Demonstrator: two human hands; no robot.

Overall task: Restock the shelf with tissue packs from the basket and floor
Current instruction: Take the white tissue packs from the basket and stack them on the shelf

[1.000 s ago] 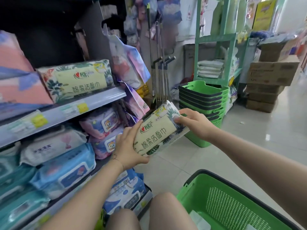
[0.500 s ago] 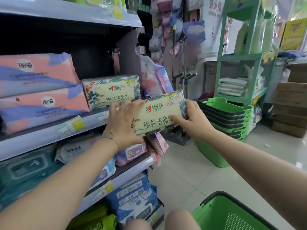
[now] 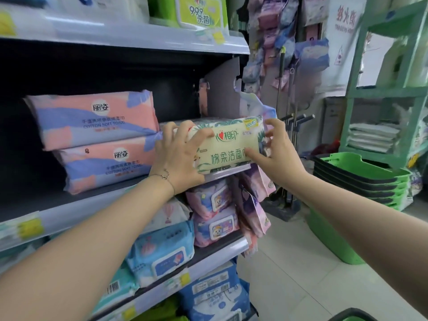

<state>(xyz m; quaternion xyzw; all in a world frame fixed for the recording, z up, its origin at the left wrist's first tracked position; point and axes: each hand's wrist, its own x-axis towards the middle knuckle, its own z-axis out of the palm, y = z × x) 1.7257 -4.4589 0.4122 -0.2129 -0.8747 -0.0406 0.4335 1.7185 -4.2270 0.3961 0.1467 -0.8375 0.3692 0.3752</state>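
A cream tissue pack (image 3: 228, 144) with green leaf print and a red heart logo rests at the right end of the middle shelf (image 3: 76, 205), in front of another pack of the same kind that it mostly hides. My left hand (image 3: 179, 158) grips the pack's left end, fingers over its top. My right hand (image 3: 275, 151) holds its right end, thumb across the front. Two pink and purple packs (image 3: 97, 140) lie stacked to its left. A corner of the green basket (image 3: 354, 317) shows at the bottom right.
Wipe packs fill the lower shelves (image 3: 208, 256) and the top shelf (image 3: 129, 35). Hanging packets (image 3: 252, 200) dangle off the shelf end. Broom handles (image 3: 289, 126) lean beside it. Stacked green baskets (image 3: 361, 181) sit on the tiled floor by a green rack (image 3: 384, 93).
Both hands lifted the cream pack from basket height up and left to the middle shelf, setting it in front of the matching pack. The view tilted upward.
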